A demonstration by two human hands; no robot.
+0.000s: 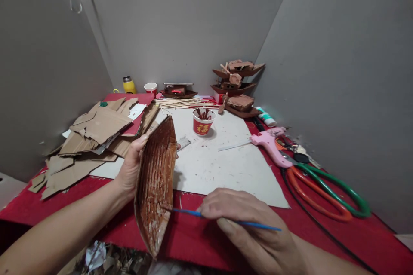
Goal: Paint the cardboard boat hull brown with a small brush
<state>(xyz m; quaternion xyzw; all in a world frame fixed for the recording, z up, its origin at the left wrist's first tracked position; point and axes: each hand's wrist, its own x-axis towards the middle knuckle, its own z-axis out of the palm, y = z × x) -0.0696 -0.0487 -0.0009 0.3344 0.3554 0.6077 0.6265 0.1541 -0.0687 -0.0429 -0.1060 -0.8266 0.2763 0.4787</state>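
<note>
My left hand (130, 165) grips a boat-shaped cardboard hull (156, 180) by its side, holding it tilted upright over the table's front edge. Its ribbed inside is coated in glossy brown paint, with paler streaks toward the lower end. A thin blue paintbrush (190, 212) is pinched in my right hand (238, 223). The brush tip touches the hull's inner surface near the lower right rim. Behind the hull, a red paper cup (203, 123) with brown paint smeared round its inside stands on the white sheet (226, 167).
Torn cardboard (97, 126) is heaped at the left. Brown model boats (238, 90) are stacked at the back right, beside thin wooden sticks (183, 103). A pink glue gun (272, 148) and large scissors (332, 193) lie on the right, with a black cable (309, 219) running forward.
</note>
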